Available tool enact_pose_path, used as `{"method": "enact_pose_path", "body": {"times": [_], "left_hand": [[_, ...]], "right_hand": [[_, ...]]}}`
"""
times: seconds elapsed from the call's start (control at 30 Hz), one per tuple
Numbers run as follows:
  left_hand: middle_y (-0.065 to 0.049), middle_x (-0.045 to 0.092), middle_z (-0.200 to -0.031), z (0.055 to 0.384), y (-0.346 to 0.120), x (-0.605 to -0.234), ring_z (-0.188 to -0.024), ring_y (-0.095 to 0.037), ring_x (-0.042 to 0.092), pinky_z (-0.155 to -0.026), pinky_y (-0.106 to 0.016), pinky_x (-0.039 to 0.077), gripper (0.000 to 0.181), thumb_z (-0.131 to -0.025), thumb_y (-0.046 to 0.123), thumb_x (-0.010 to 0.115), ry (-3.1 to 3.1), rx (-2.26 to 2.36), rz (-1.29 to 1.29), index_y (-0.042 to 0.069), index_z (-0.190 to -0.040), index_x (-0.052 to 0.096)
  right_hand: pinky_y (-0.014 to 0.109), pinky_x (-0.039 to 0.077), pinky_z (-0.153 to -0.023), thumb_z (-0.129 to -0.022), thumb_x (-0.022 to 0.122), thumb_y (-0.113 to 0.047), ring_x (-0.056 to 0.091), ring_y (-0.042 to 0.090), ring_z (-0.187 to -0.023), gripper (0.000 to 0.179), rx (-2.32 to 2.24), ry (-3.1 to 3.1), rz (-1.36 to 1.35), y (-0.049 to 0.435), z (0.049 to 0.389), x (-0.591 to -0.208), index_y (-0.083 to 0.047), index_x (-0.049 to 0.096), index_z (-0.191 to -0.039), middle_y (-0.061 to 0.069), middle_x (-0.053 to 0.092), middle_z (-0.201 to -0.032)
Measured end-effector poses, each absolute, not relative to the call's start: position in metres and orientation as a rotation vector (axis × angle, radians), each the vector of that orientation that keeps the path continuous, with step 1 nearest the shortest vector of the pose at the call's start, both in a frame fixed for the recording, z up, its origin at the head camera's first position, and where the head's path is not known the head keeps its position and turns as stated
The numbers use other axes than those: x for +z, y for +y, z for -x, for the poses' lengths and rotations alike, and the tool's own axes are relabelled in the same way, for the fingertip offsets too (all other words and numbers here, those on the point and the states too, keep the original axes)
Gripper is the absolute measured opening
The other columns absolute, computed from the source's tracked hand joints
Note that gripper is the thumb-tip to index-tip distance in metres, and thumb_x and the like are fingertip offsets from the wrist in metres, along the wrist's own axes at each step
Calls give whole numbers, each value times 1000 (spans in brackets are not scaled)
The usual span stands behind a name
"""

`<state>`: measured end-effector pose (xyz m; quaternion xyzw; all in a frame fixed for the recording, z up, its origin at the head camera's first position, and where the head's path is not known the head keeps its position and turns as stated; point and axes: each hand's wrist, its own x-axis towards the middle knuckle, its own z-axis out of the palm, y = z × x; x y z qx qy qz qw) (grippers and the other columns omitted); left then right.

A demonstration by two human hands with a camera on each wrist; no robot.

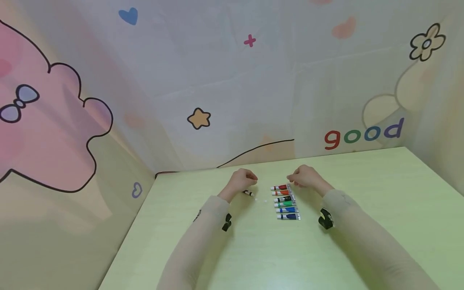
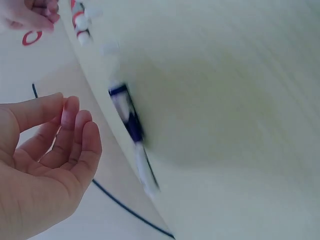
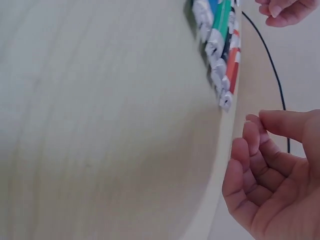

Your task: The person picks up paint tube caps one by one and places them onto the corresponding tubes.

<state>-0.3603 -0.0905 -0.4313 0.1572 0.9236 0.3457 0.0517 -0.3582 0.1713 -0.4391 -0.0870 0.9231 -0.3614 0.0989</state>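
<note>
My left hand (image 1: 243, 180) is raised above the table, fingers loosely curled with the thumb near the index fingertip, holding nothing. Beneath it lies a single paint tube (image 1: 248, 193), partly hidden by the hand; the left wrist view shows this tube (image 2: 132, 125) blurred, with a dark purple band. To its right, several small paint tubes lie in a column: red (image 1: 280, 187), orange (image 1: 282, 193), black (image 1: 284, 199), green (image 1: 285, 204), blue (image 1: 287, 210) and dark blue (image 1: 288, 216). Beside the red tube's crimped end hovers my right hand (image 1: 306, 177), loosely curled around nothing.
Small whitish, see-through bits (image 1: 262, 200) lie between the single tube and the column. The pale green table (image 1: 239, 249) meets a printed curtain (image 1: 232, 100) at its back edge. Dark straps or mounts (image 1: 326, 218) sit at both wrists.
</note>
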Motion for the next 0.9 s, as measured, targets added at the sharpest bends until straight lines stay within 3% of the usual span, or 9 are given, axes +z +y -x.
{"method": "enact_pose_path", "body": {"times": [0.17, 0.4, 0.77, 0.9], "left_hand": [[-11, 71, -104, 359, -112, -425, -90, -22, 66, -78, -32, 54, 17, -96, 9, 66, 2827, 1039, -437, -1, -109, 72], [-11, 70, -102, 356, -126, -431, -94, -23, 63, -84, -34, 51, 14, -95, 3, 65, 2861, 908, -490, -2, -106, 72], [-9, 68, -96, 348, -128, -452, -87, -21, 58, -81, -35, 49, 18, -88, -6, 68, 2875, 899, -468, 0, -105, 71], [-9, 67, -95, 351, -128, -453, -86, -21, 58, -82, -35, 49, 20, -87, -4, 70, 2879, 870, -489, 1, -106, 71]], "right_hand": [[27, 49, -62, -100, 61, -23, 59, 19, -71, 34, -1075, 2734, 361, 165, 354, -425, 9, 71, -110, 15, 69, -88], [33, 52, -68, -97, 65, -20, 64, 27, -83, 28, -1071, 2706, 457, 149, 350, -418, 4, 73, -107, 14, 72, -96], [33, 53, -74, -94, 70, -12, 60, 17, -77, 13, -1024, 2638, 598, 117, 332, -432, -2, 74, -102, 5, 71, -92], [38, 54, -81, -92, 72, -11, 62, 17, -84, 13, -964, 2664, 658, 110, 329, -435, -2, 73, -102, 2, 71, -95]]}}
